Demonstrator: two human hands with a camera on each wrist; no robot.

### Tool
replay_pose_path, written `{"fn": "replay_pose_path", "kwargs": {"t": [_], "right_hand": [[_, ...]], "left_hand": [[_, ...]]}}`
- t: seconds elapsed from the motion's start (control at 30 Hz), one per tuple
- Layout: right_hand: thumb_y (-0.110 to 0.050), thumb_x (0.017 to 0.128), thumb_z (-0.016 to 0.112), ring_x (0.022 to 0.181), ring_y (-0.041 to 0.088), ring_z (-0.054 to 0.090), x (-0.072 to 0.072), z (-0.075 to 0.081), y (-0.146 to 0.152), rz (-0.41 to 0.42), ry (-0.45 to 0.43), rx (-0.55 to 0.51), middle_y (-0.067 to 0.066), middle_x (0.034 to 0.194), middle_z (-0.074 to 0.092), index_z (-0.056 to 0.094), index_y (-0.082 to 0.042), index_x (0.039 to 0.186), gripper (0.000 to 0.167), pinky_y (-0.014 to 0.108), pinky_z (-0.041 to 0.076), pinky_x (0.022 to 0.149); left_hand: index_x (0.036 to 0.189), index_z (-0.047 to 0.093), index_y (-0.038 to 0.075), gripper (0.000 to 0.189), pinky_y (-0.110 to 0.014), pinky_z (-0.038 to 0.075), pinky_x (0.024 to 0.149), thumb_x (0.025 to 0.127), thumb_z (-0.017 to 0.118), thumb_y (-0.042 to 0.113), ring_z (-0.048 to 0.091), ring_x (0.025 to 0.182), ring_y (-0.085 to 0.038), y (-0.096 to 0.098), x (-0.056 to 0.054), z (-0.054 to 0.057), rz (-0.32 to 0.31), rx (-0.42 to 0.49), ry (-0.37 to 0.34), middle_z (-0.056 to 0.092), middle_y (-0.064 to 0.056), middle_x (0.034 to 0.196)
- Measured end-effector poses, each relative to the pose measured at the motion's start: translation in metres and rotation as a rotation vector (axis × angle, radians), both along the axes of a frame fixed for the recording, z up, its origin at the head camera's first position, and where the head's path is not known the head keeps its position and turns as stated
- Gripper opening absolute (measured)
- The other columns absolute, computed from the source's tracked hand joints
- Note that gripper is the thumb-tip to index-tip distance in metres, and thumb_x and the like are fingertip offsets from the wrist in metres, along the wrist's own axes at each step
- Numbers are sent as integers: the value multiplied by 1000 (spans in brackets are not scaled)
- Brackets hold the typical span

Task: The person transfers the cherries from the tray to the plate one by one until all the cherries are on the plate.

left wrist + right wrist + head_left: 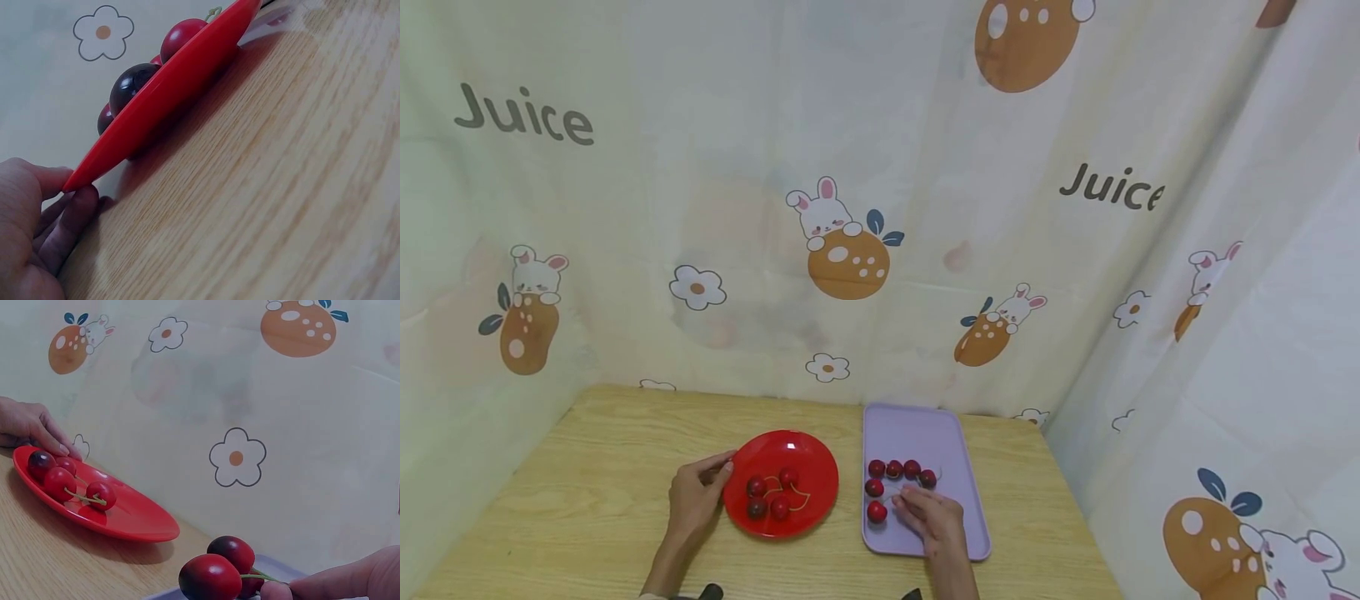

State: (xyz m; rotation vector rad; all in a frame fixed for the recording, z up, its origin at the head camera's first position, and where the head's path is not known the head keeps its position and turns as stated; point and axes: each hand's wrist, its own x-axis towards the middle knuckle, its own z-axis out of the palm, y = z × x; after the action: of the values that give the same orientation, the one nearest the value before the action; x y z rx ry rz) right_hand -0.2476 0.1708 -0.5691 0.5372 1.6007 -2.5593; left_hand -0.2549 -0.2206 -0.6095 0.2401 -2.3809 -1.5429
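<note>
While the right hand [936, 518] pinches a thin green stem [255, 576] between thumb and finger, the nearest cherry [877, 512] sits just left of those fingers, at the near left corner of the lavender tray [917, 433]. That stem, which appears to belong to this cherry, is the line that matters: it runs roughly sideways from the fingertips to the fruit, so the cherry lies on the plate side of the grip. Whether it rests on the tray or hangs a little above it, I cannot tell. Five more cherries [912, 469] lie just beyond, one behind it and four in a row across the tray, whose long axis runs from near to far.

Farther left, across a strip of tabletop [850, 550], is the red plate [811, 462], carrying four cherries [780, 507] with their stems among them. The left hand [696, 496] is the nearer one to this plate; its fingers grip the left rim narrowly, thumb above and fingers beneath. The nearest cherry thus lies between the two hands, much closer to the right, with the plate's free right edge facing it.
</note>
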Motion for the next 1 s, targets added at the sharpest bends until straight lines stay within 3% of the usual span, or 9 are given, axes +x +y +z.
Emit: {"fn": "replay_pose_path", "kwargs": {"t": [0.4, 1.0], "right_hand": [[14, 94, 73, 76, 18, 82, 2, 4, -2, 19, 13, -26, 12, 84, 82, 79, 11, 107, 14, 30, 66, 80], [11, 94, 75, 80, 19, 82, 0, 2, -6, 48, 14, -20, 13, 89, 83, 77, 12, 113, 19, 32, 66, 83]], "left_hand": [[132, 79, 7, 27, -17, 52, 77, 107, 70, 13, 71, 90, -2, 0, 1, -1, 2, -12, 4, 82, -16, 124], [130, 80, 7, 26, -19, 50, 75, 107, 70, 12, 66, 88, -3, 1, -1, -4, 3, -18, 26, 82, -16, 121]]}}
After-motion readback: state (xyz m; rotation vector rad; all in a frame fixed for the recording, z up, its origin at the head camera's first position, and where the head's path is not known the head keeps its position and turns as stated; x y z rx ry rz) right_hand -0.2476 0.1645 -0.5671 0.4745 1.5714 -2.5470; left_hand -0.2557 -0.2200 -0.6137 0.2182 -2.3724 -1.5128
